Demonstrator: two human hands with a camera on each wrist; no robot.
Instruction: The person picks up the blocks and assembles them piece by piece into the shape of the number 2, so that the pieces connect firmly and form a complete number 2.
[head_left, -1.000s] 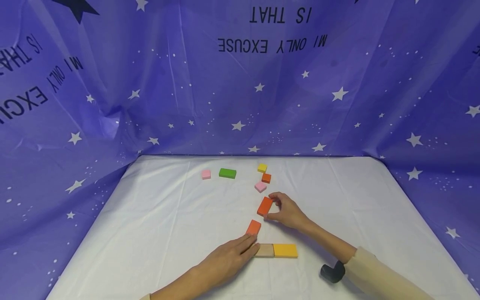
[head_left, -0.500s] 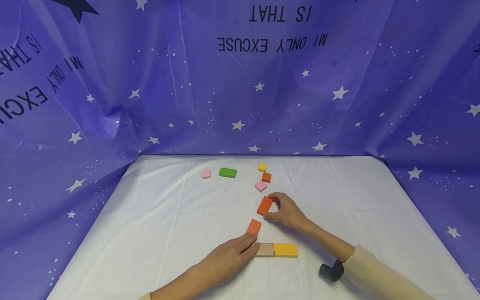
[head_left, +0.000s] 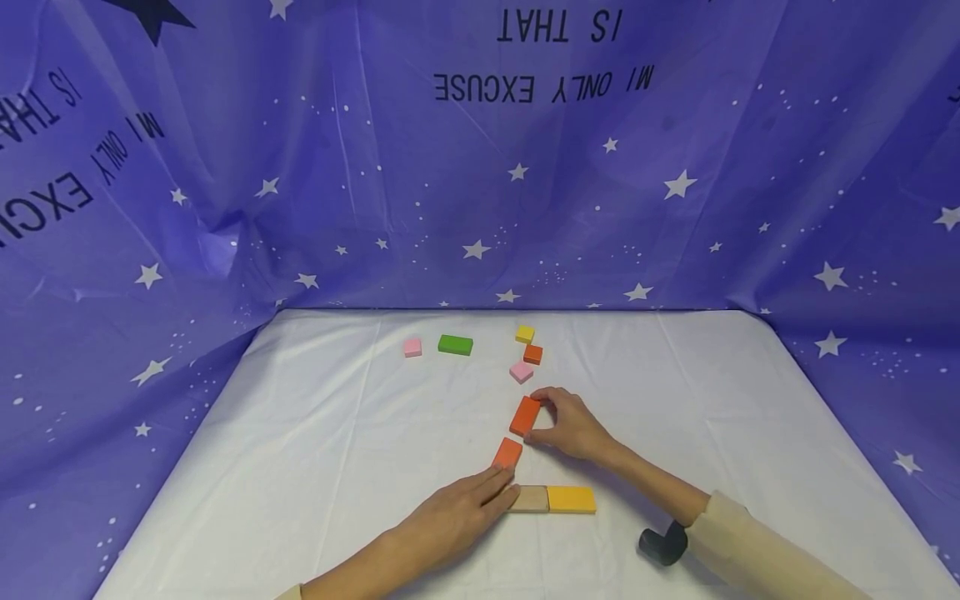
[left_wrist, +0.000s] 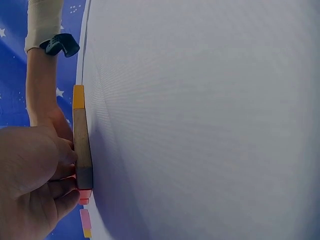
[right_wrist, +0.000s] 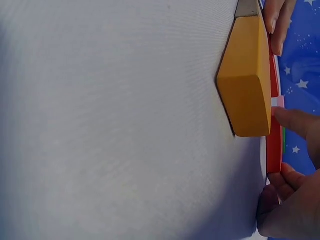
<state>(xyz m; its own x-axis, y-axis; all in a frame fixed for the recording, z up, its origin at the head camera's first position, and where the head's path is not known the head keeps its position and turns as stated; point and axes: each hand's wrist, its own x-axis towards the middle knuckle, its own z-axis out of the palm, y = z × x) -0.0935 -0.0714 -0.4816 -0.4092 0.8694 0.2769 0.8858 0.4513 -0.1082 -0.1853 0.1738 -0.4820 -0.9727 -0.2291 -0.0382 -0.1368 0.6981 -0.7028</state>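
My right hand [head_left: 572, 427] pinches an orange-red rectangular block [head_left: 525, 415] by its two ends, thumb at the near end and fingers at the far end. A small gap separates it from a second orange-red block [head_left: 507, 452], nearer to me. The straight fingers of my left hand [head_left: 457, 515] rest on that second block's near end. Its thumb lies at a plain wooden block [head_left: 531, 499], whose left part the hand hides. End to end with the wooden block lies a yellow-orange block [head_left: 572, 499], large in the right wrist view.
Farther back on the white cloth [head_left: 360, 467] are a pink block [head_left: 521, 372], a small orange-red block [head_left: 532, 354] and a yellow block [head_left: 524, 334]. A green block [head_left: 455, 344] and another pink block [head_left: 412, 347] lie back left. A purple star-print curtain [head_left: 420, 208] encloses the table.
My right hand has slid its orange-red block slightly left and toward me, narrowing the gap to the nearer orange-red block. My left hand has stayed in place.
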